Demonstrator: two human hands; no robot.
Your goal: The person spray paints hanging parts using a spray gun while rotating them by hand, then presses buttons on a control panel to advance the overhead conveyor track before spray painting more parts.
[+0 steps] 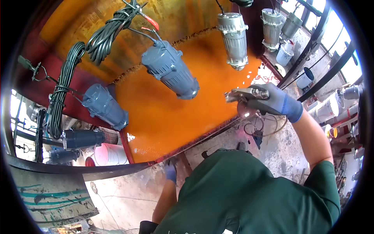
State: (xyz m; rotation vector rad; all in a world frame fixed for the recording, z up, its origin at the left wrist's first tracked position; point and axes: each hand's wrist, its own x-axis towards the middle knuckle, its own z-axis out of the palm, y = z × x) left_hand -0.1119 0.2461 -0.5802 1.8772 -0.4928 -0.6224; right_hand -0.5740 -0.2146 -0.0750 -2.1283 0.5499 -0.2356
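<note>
My right hand point(272, 100), in a grey glove with a blue cuff, is wrapped round a metal spray gun point(247, 94). The gun's front end points left, over the orange floor of the booth. Beyond it hangs a blue-grey pump-like motor housing point(170, 69), tilted, with its top toward the upper left. A silvery one point(233, 41) hangs to the right of that, farther from me. My left hand point(170, 171), gloved too, is down low beside my body, close to the booth's front edge. Its fingers are too small and dark to make out.
Another blue-grey housing point(104, 106) hangs at the left beneath coiled black cables point(64, 89). Darker ones hang lower left, above a pinkish-white bucket point(111, 155). At right are more silvery housings point(272, 29), pails point(305, 78) and dark frame bars. A hose point(272, 130) loops below the gun.
</note>
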